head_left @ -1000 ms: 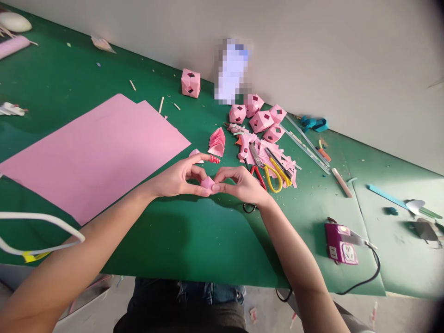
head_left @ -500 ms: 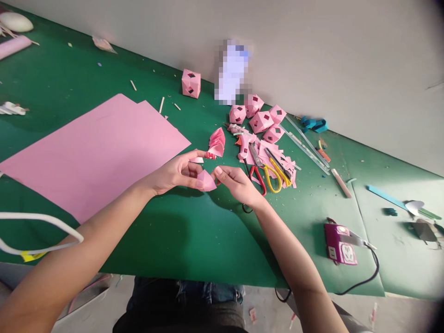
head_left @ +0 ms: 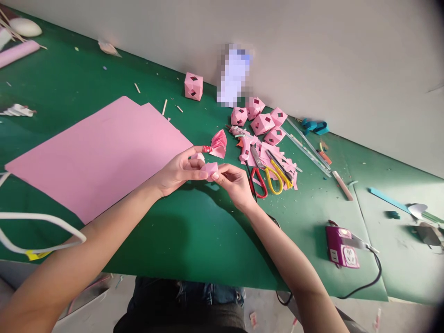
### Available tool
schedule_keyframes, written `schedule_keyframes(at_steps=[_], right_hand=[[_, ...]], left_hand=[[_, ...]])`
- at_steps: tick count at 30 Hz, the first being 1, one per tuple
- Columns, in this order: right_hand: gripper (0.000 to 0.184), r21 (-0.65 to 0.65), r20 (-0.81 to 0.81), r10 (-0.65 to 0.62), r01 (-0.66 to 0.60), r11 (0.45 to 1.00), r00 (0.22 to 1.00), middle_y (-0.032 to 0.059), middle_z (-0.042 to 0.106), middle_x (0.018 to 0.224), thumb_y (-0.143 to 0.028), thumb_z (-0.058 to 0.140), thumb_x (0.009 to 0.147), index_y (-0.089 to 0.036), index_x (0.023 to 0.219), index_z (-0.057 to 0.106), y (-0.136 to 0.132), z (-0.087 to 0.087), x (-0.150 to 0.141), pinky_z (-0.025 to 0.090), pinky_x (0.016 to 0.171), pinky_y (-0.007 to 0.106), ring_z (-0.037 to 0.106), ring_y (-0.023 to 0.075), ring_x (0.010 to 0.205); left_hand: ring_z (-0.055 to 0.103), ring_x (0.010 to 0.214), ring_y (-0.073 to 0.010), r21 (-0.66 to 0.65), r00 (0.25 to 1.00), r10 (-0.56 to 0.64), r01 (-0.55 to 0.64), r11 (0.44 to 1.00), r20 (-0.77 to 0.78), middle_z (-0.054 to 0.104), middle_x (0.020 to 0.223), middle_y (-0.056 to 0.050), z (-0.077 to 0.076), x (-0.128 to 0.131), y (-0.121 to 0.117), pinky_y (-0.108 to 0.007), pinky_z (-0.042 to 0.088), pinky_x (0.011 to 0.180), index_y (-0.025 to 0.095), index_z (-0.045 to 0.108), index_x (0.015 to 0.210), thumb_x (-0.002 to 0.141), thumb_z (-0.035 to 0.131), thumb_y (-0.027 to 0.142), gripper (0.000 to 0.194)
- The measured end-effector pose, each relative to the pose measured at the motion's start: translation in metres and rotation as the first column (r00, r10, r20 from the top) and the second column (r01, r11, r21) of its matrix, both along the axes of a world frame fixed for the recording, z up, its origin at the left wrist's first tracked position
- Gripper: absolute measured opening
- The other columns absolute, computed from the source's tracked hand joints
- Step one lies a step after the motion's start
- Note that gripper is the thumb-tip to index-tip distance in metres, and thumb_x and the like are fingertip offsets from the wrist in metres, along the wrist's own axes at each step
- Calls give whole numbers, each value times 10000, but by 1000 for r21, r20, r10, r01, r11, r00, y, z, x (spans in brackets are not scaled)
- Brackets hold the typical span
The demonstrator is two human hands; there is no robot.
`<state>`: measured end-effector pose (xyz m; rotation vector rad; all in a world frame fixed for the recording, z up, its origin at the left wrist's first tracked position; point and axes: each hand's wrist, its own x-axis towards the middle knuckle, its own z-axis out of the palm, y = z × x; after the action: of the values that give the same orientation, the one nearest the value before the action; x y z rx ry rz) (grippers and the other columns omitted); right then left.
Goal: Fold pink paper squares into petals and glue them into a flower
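Small folded pink paper piece [head_left: 211,169]: partly hidden by fingers [head_left: 196,175]. Pale rectangular panel [head_left: 234,76], far edge of green surface [head_left: 180,245]: pixelated, unreadable. Pale pink cylindrical roll [head_left: 21,53]: cut off, left.

no text, brand or number can be read; the upright panel [head_left: 234,77] is pixelated, and any marks on the purple socket block [head_left: 335,237] are too small.

piece [head_left: 212,168] | pink paper, small, folded, angular | pinched from both sides | near the right corner of the sheet [head_left: 104,152]
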<state>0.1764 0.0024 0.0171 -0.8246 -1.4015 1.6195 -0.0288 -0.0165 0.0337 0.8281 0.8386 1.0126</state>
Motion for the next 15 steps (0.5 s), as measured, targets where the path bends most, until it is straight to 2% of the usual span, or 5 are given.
schedule_keyframes(at_steps=[5,9,12,15], right_hand=[[341,53,76,8,-13,998,997,41,742,1039,-599,949,746,-285,818,839,3,-5,2,555,869,375,681,213,1007],[420,121,249,16,-48,992,968,70,739,1146,-657,904,771,-258,884,836,8,-4,7,571,847,368,696,230,1062],[389,280,381,-137,28,960,914,78,750,1157,-563,906,810,-246,1012,806,9,1,10,587,838,373,707,234,1035],[294,506,375,-301,78,859,877,70,764,1164,-384,846,909,-269,1172,779,5,8,12,604,886,397,715,240,1058]], left_hand=[[731,796,-154,10,997,82,-82,997,14,707,827,55,2,3,1,-317,593,851,215,635,1303,639,1031,274,776],[753,871,-176,35,986,143,-140,989,-89,743,874,27,-1,5,0,-309,600,856,213,598,1337,646,1015,301,812],[751,880,-175,128,954,199,-173,977,-224,746,902,21,-5,5,-1,-316,600,872,212,580,1343,673,990,327,794],[757,906,-193,244,913,238,-160,956,-332,759,905,7,-7,5,-3,-361,592,948,209,558,1365,722,956,363,772]])
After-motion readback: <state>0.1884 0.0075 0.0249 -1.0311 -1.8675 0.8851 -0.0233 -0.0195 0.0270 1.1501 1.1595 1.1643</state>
